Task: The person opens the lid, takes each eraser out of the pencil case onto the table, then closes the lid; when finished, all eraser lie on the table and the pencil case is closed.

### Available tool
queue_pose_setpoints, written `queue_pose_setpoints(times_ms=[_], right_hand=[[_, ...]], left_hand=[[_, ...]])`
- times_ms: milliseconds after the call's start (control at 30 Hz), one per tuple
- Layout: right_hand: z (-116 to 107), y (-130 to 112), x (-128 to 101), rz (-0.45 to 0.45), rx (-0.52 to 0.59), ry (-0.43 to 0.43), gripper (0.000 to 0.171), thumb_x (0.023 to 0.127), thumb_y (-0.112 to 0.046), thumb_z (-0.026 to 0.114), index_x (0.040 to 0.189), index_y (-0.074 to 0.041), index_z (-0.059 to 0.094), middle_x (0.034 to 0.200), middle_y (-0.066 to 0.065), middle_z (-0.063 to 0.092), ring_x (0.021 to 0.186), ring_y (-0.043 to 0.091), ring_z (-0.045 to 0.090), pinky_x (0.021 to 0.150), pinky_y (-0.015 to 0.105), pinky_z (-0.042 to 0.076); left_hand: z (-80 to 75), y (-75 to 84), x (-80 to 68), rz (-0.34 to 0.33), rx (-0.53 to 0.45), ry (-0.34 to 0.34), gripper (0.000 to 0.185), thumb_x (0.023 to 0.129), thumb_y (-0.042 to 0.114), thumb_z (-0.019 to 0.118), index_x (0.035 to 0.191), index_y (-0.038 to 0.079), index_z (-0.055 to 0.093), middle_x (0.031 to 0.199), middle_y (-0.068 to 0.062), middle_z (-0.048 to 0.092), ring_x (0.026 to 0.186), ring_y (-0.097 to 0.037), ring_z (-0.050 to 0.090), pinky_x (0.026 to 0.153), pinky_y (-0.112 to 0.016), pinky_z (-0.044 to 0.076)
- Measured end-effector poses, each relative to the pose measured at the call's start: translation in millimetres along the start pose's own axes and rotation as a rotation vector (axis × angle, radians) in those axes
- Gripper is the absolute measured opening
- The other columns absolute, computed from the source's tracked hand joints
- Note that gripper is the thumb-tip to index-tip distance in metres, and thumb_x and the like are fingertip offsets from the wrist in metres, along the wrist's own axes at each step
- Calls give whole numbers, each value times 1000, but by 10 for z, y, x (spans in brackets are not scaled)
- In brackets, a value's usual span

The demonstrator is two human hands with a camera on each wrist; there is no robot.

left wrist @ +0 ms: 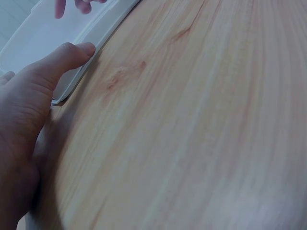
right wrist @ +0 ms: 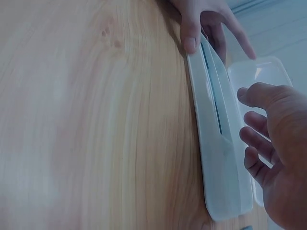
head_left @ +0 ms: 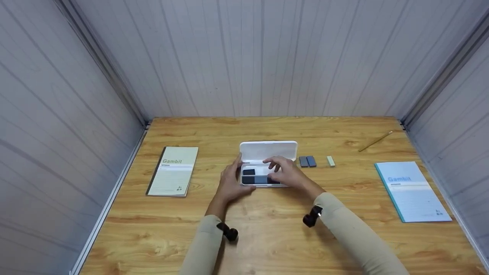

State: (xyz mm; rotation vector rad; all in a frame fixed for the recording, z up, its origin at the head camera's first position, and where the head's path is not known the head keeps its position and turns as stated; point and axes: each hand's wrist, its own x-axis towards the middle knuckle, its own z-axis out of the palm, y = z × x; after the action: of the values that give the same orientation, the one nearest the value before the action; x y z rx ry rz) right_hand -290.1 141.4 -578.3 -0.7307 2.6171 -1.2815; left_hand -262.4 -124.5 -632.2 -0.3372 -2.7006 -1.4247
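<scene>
A white pencil case (head_left: 268, 151) lies on the table with its lid raised at the back. Several dark and blue-grey blocks like erasers (head_left: 261, 180) form a row along its front; another dark block (head_left: 249, 172) sits behind them at the left. My left hand (head_left: 230, 181) grips the left end of the case, its thumb (left wrist: 72, 55) on the front edge and its fingers round the far side. Over the right part of the case hovers my right hand (head_left: 288, 173), fingers bent loosely and apart from the thumb, with nothing between them in the right wrist view.
Right of the case lie two blue-grey blocks (head_left: 307, 161) and a pale green one (head_left: 331, 161). A pencil (head_left: 375, 141) rests at the back right. A cream notebook (head_left: 173, 172) lies left, a blue notebook (head_left: 413, 191) right. Panel walls enclose the table.
</scene>
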Motion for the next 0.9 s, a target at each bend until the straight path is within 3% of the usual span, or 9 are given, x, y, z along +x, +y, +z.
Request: queue_pose_setpoints(times_ms=[233,367,500,900], right_hand=[[101,-82,98,-83,-25,-25,46,97,-8,79,142,0,71,125,25,80,114,42,76,100,49,62],[143,-126,162,-60,-37,-49,49,98,-8,79,145,-2,70,132,24,80,119,44,75,106,59,61],[178,-155,220,-28,-37,-67,51,99,-7,78,149,-3,69,137,23,79,124,44,74,110,59,60],[343,-181,316,-66,-26,-64,48,95,-2,76,144,1,72,137,23,80,123,44,75,111,58,60]], left_hand=[[-6,-15,19,53,5,22,131,69,30,105,177,6,34,152,-17,72,141,-41,61,127,-64,36],[-4,-20,15,52,9,23,131,69,30,105,177,8,34,152,-16,72,141,-40,61,126,-63,36],[-3,-15,15,53,5,25,131,69,30,105,177,9,34,151,-16,72,141,-39,61,126,-63,37],[1,-46,14,67,-7,26,131,68,27,104,177,8,33,151,-18,72,144,-43,61,130,-66,35]])
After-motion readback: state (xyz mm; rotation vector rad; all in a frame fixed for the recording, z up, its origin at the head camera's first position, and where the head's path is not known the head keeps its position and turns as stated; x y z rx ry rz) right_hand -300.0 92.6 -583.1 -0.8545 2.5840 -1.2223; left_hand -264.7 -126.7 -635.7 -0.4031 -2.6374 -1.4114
